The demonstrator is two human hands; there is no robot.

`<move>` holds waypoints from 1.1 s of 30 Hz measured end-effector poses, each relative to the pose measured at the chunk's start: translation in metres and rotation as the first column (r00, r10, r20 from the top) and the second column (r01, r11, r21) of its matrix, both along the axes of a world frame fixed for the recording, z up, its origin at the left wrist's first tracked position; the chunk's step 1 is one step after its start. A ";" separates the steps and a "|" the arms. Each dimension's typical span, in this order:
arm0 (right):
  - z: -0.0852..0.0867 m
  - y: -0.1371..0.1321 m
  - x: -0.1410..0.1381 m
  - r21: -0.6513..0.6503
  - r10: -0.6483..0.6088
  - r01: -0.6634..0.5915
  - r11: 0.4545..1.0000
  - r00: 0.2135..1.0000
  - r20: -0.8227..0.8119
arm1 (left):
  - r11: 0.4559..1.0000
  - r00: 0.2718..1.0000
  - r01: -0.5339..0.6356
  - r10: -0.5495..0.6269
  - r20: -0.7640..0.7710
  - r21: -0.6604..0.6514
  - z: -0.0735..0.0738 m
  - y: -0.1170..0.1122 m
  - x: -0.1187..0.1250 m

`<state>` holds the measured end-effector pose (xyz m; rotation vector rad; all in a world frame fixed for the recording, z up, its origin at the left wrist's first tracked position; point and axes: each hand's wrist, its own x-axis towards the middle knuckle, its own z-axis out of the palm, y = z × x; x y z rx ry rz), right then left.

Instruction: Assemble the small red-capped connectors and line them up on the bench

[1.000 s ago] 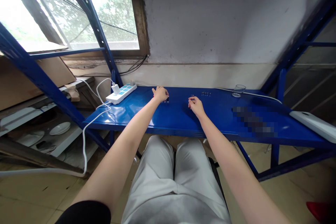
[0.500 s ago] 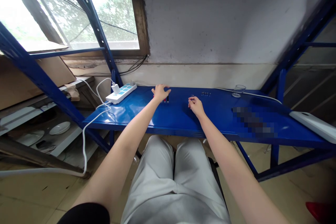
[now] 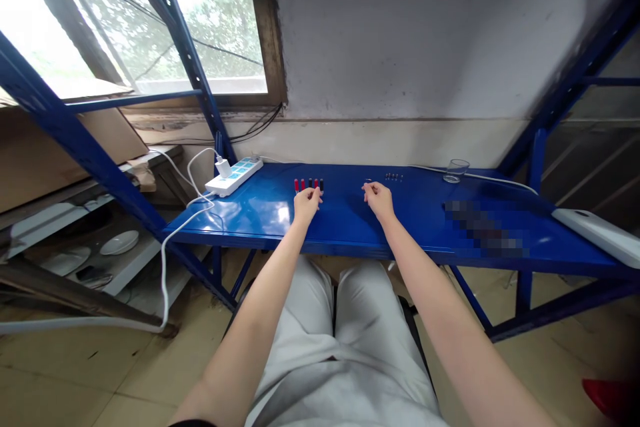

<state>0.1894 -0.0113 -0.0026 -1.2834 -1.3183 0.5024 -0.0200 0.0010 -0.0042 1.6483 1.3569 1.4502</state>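
Several small red and black cylinders (image 3: 303,183) stand in a row on the blue table (image 3: 345,227); their kind is too small to make out. My left hand (image 3: 307,205) is just in front of this row, fingers drawn together near the black ones at its right end. Whatever may be between the fingertips is hidden. To the right, my right hand (image 3: 379,199) hovers low with thumb and fingers pinched. A tiny thin item (image 3: 369,181) shows by its fingertips, too small to name. Beyond that hand, several tiny metallic pieces (image 3: 394,177) stand in rows.
A white power strip (image 3: 235,177) with a plug and cable lies at the table's left end. A clear glass (image 3: 455,171) stands at the back right. Nearer lies a blurred dark object (image 3: 483,227), and a white flat device (image 3: 597,237) rests at the right edge.
My left hand has come back toward me from above the cylinders, and its spread fingers have closed. The row now shows. My right hand stays pinched in nearly the same place.
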 end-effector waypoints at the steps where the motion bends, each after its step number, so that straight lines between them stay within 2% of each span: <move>1: 0.000 0.000 0.000 -0.002 0.004 -0.004 1.000 1.000 0.002 | 1.000 1.000 0.002 -0.002 -0.009 -0.002 0.000 0.001 0.000; 33: -0.005 0.003 0.002 -0.024 0.014 -0.013 1.000 0.998 0.059 | 1.000 0.999 0.005 -0.006 -0.031 -0.025 0.003 -0.004 -0.001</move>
